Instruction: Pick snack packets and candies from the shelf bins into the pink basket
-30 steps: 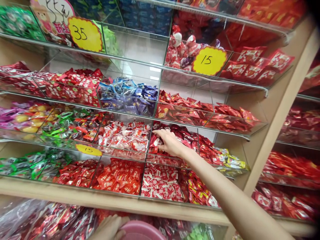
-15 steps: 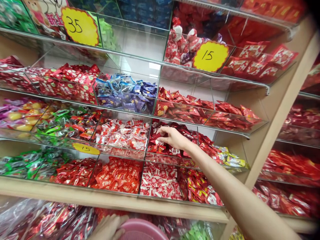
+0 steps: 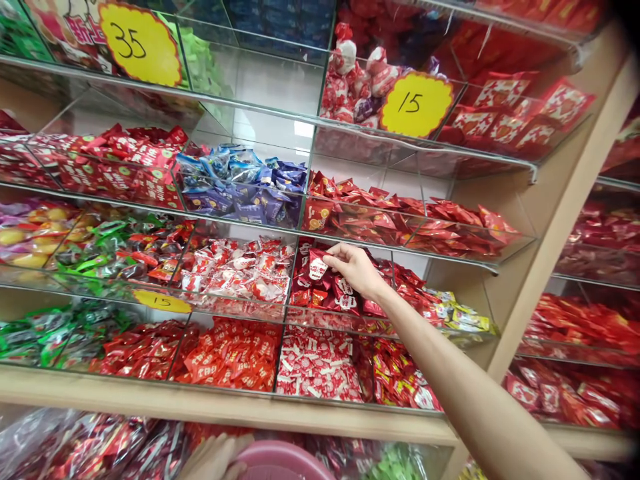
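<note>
Between the thumb and fingers of my right hand (image 3: 356,268) is a dark red wrapped candy (image 3: 318,265) with white lettering, pinched by its edge. It is held just over a bin of similar dark red candies (image 3: 345,295) on the shelf. At the bottom of the view my left hand (image 3: 215,457) grips the rim of a pink plastic basin (image 3: 285,460). Only the basin's upper rim shows; its inside is mostly cut off by the frame.
Clear dividers split the shelves into bins. White-and-red candies (image 3: 240,267) lie to the left, orange-red packets (image 3: 230,353) below, and red triangular packets (image 3: 370,207) above. A wooden side panel (image 3: 555,220) stands at the right. Yellow price tags (image 3: 417,105) hang on the shelf edges.
My right hand has closed on a dark red candy and raised it slightly from the bin. The view has shifted a little; my left hand stays at the basin.
</note>
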Tool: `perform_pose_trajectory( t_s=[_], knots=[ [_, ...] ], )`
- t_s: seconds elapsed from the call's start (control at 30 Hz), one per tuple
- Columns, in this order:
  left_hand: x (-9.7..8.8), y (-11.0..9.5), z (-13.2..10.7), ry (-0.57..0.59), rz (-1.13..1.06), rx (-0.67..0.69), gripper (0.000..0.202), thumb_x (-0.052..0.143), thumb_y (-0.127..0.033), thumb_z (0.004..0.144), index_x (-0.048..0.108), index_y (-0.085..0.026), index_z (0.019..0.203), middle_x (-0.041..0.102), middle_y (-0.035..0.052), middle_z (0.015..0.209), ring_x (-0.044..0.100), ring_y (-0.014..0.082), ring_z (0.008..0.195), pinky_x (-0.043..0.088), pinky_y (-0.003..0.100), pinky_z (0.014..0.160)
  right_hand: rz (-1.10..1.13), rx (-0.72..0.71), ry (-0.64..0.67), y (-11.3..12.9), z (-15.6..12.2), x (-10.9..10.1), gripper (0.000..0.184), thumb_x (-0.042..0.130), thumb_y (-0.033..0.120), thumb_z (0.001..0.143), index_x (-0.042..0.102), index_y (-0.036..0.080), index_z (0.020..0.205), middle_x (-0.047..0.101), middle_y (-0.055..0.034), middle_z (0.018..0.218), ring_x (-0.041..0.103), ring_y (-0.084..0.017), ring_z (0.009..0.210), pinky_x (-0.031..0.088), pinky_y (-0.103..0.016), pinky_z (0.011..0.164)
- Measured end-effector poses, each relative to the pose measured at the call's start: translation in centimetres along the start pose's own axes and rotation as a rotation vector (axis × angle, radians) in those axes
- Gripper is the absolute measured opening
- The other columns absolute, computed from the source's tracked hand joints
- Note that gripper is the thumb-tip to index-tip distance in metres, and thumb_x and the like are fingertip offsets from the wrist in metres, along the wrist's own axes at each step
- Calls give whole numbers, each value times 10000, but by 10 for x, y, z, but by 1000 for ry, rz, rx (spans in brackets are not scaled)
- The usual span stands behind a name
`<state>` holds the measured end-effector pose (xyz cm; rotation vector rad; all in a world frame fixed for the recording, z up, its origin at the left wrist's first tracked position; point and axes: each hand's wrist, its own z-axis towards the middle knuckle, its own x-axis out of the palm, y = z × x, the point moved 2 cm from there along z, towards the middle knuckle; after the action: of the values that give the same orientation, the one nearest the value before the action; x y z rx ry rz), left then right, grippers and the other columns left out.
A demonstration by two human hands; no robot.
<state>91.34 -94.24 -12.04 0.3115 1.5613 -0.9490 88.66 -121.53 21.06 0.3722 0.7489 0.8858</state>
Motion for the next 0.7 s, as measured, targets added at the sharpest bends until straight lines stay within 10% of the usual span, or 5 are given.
perform_pose_trajectory(
  t_s=[0.5,0.7],
  knots=[
    [-3,-6,-1,39,23,-16,437,368,-369,879,529,-262,1271,642,82,1125,576,266,1055,427,370,922,210,13,-228,16,-16,-8,290,696,421,679,556,176,743,595,28,688,561,-102,645,511,-256,630],
    [-11,-13,-4,47,36,-4,414,384,-327,873,547,-253,1246,651,87,1104,584,265,1041,432,371,899,279,140,-279,41,-81,-11,261,655,428,752,539,200,802,623,19,732,604,-112,664,533,-257,631]
  ],
)
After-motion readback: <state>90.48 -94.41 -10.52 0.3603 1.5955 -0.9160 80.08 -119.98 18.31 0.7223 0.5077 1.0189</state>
